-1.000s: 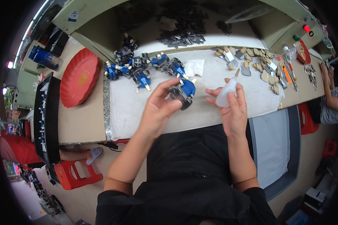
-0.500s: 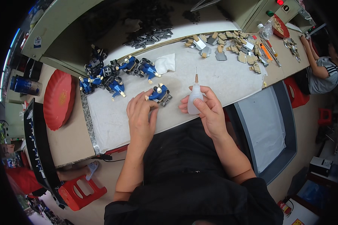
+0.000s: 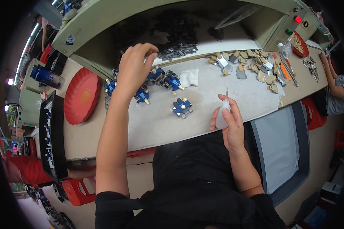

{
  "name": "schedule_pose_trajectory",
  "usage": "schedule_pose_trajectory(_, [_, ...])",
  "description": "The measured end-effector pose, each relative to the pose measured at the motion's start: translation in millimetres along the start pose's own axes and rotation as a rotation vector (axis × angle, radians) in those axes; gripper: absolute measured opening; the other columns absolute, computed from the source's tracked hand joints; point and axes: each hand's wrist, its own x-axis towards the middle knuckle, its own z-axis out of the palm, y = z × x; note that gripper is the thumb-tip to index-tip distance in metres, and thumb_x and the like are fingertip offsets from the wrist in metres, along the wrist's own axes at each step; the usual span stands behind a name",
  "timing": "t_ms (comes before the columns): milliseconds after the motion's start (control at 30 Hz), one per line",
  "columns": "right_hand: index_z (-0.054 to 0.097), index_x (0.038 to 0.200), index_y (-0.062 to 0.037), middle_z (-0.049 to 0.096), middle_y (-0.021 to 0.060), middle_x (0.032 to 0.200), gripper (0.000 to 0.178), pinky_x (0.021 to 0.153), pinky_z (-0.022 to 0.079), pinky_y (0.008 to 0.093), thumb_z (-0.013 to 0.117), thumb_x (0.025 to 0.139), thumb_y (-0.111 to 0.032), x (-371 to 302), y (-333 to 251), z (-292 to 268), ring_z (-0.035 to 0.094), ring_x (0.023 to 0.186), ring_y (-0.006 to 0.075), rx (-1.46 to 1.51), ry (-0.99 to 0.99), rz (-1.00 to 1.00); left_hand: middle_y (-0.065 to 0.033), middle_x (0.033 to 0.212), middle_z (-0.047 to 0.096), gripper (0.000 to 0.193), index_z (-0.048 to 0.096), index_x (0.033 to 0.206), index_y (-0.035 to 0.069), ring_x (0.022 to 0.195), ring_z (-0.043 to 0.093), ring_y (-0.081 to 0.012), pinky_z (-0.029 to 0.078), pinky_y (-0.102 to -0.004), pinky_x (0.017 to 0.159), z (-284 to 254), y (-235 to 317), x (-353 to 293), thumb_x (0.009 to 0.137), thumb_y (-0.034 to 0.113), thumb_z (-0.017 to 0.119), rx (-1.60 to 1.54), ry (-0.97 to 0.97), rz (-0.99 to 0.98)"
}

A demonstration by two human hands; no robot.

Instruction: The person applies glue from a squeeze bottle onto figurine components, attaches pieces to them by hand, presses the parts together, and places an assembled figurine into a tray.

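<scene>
My right hand point(image 3: 230, 121) grips a small white squeeze bottle point(image 3: 222, 114) with a thin nozzle pointing up, held near the front edge of the white work mat point(image 3: 156, 122). My left hand point(image 3: 135, 65) reaches far forward, fingers spread, over a row of small dark grey parts point(image 3: 177, 50) at the back of the bench; it holds nothing that I can see. A blue and tan part point(image 3: 181, 107) lies alone on the mat between my hands. Several more blue parts point(image 3: 156, 78) lie behind it, beside a white cloth point(image 3: 189, 77).
A red plate point(image 3: 81, 95) sits at the left, with a black tray point(image 3: 49, 133) beyond it. Tan and grey pieces point(image 3: 252, 65) are scattered at the right. Another person's arm point(image 3: 332, 82) rests at the far right. A grey bin point(image 3: 283, 145) stands beside my right side.
My left hand let go of the blue part, which now lies on the mat, and reached forward to the back of the bench. My right hand with the bottle stayed near the front edge.
</scene>
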Motion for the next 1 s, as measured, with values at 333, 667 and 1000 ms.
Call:
schedule_pose_trajectory(333, [0.043, 0.107, -0.0038, 0.052, 0.0069, 0.085, 0.025, 0.057, 0.041, 0.0221, 0.049, 0.084, -0.013, 10.9, 2.4, 2.4, 0.049, 0.063, 0.009, -0.008, -0.064, -0.014, -0.0131, 0.085, 0.063, 0.031, 0.064, 0.088, 0.008, 0.079, 0.06, -0.0259, 0.045, -0.0338, 0.07, 77.4, -81.2, 82.6, 0.078, 0.035, 0.053, -0.02, -0.086, -0.201])
schedule_pose_trajectory(667, [0.042, 0.101, -0.001, 0.054, 0.0071, 0.081, 0.02, 0.051, 0.04, 0.0206, 0.045, 0.088, -0.016, 25.8, -14.4, 41.9, 0.049, 0.061, 0.0079, -0.107, -0.256, -0.201, -0.0011, 0.075, 0.06, 0.012, 0.061, 0.083, 0.002, 0.071, 0.051, -0.0054, 0.038, -0.0191, 0.065, 25.7, 38.9, -32.0, 0.078, 0.013, 0.06, -1.334, 0.009, -0.474])
schedule_pose_trajectory(1000, [0.049, 0.091, -0.0025, 0.055, 0.0042, 0.065, 0.02, 0.047, 0.042, 0.0216, 0.045, 0.088, -0.022, 21.0, -7.1, 54.9, 0.052, 0.057, 0.0084, -0.359, -0.182, -0.233, -0.0073, 0.091, 0.06, 0.022, 0.059, 0.094, -0.001, 0.086, 0.052, -0.0137, 0.039, -0.029, 0.079, 32.7, 69.0, -84.6, 0.085, 0.017, 0.05, -1.835, -0.028, -0.493])
